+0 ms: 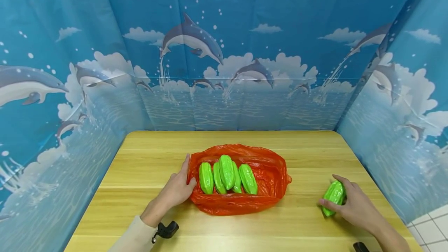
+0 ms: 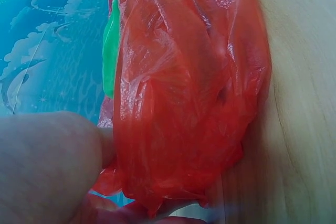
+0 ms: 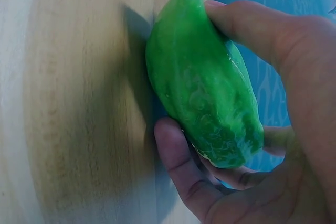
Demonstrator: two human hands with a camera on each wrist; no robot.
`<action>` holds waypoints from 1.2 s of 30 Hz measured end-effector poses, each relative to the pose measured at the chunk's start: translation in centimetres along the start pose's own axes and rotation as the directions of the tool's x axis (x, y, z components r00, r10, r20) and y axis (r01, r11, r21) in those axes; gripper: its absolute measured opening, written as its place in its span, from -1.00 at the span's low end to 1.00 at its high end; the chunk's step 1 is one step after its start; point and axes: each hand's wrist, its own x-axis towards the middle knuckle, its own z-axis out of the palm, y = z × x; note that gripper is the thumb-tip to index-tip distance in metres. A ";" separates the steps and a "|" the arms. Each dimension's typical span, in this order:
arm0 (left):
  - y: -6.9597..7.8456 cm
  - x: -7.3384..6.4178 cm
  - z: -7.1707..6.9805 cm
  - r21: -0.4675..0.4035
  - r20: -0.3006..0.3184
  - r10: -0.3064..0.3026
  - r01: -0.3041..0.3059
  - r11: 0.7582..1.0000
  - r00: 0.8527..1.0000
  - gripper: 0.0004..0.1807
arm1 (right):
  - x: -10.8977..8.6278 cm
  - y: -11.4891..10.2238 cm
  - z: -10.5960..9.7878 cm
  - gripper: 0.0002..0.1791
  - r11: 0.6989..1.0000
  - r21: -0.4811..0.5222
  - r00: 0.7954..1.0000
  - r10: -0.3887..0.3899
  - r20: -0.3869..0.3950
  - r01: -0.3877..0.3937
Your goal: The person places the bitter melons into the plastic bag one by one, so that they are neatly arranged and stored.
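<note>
A red plastic bag (image 1: 241,207) lies spread open on the table, with several glossy bright-green ridged fruits (image 1: 226,172) side by side in it. At the bag's left end my left hand (image 1: 176,188) holds the rim, thumb at the opening and index finger stretched along the edge. In the left wrist view the bag (image 2: 184,87) hides most of those fingers. Far to the right, my right hand (image 1: 357,203) grips another green ridged fruit (image 3: 202,82) between thumb and fingers, close over the table. Its narrow end points away from the palm.
The light wooden table (image 1: 154,143) has rounded back corners. Blue dolphin-print curtains (image 1: 241,104) hang behind it and along both sides. A black device (image 1: 168,229) is strapped to my left wrist. White floor tiles (image 1: 428,228) show at the lower right.
</note>
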 end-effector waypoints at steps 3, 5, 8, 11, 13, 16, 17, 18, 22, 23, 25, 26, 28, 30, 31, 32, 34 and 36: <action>0.0 0.0 0.0 -0.001 0.002 -0.001 0.001 1.000 1.000 0.07 | 0.0 -0.1 0.0 0.30 1.000 -0.001 1.000 -0.003 -0.001 0.003; 0.0 -0.1 0.0 -0.001 0.003 -0.002 0.002 1.000 1.000 0.07 | 0.0 -0.2 0.0 0.30 1.000 0.001 1.000 -0.006 0.000 0.006; 0.0 -0.1 0.0 0.000 0.004 -0.002 0.002 1.000 1.000 0.07 | 0.0 -0.3 0.1 0.29 1.000 0.004 1.000 -0.009 0.003 0.009; 0.0 -0.1 0.0 0.003 0.002 -0.001 0.001 1.000 1.000 0.07 | 0.0 -0.4 0.1 0.29 1.000 0.004 1.000 -0.013 0.002 0.013; 0.0 -0.1 0.0 0.004 0.002 -0.002 0.002 1.000 1.000 0.06 | -0.1 -0.6 0.1 0.29 1.000 0.004 1.000 -0.015 0.001 0.015; 0.0 0.0 0.0 0.003 0.001 -0.005 0.005 1.000 1.000 0.07 | 0.0 -0.8 0.1 0.29 1.000 0.001 1.000 -0.020 -0.003 0.020; -0.1 0.0 0.0 0.003 0.001 -0.005 0.005 1.000 1.000 0.07 | 0.0 -0.9 0.1 0.29 1.000 0.000 1.000 -0.023 -0.002 0.023; -0.1 0.0 0.0 0.002 0.000 -0.006 0.006 1.000 1.000 0.07 | 0.0 -1.1 0.1 0.29 1.000 -0.002 1.000 -0.026 -0.002 0.026; 0.0 0.0 -0.1 -0.002 0.000 -0.009 0.009 1.000 1.000 0.07 | 0.1 -1.6 0.0 0.29 0.999 -0.006 0.999 -0.036 0.001 0.036; 0.0 0.0 -0.1 -0.001 0.001 -0.010 0.010 1.000 1.000 0.06 | 0.1 -1.7 -0.1 0.29 0.999 -0.009 0.999 -0.038 0.000 0.038; 0.0 -0.1 -0.1 0.001 0.000 -0.012 0.012 1.000 1.000 0.06 | 0.1 -2.0 -0.1 0.29 0.999 -0.010 0.999 -0.044 -0.004 0.044; 0.0 -0.1 -0.1 0.001 0.000 -0.012 0.012 1.000 1.000 0.06 | 0.1 -2.1 -0.2 0.30 0.999 -0.008 0.999 -0.047 -0.005 0.047; 0.0 -0.1 -0.1 0.002 -0.001 -0.013 0.013 1.000 1.000 0.06 | 0.0 -2.3 -0.2 0.30 0.999 -0.008 0.999 -0.054 -0.010 0.054; 0.0 -0.1 -0.1 0.003 -0.001 -0.013 0.013 1.000 1.000 0.06 | 0.0 -2.4 -0.3 0.30 0.998 -0.008 0.998 -0.060 -0.014 0.060; -0.1 0.0 0.0 0.002 -0.001 -0.012 0.012 1.000 1.000 0.06 | 0.0 -2.5 -0.3 0.30 0.998 -0.008 0.998 -0.062 -0.016 0.062; -0.1 0.0 0.0 0.001 -0.001 -0.011 0.011 1.000 1.000 0.06 | 0.0 -2.6 -0.3 0.31 0.998 -0.007 0.998 -0.063 -0.016 0.063; -0.2 0.0 0.0 0.000 -0.001 -0.008 0.008 1.000 1.000 0.07 | 0.0 -2.7 -0.4 0.31 0.998 -0.008 0.998 -0.064 -0.016 0.064; -0.2 0.0 0.1 0.001 0.000 -0.006 0.006 1.000 1.000 0.07 | 0.0 -2.9 -0.5 0.31 0.998 -0.011 0.998 -0.063 -0.015 0.063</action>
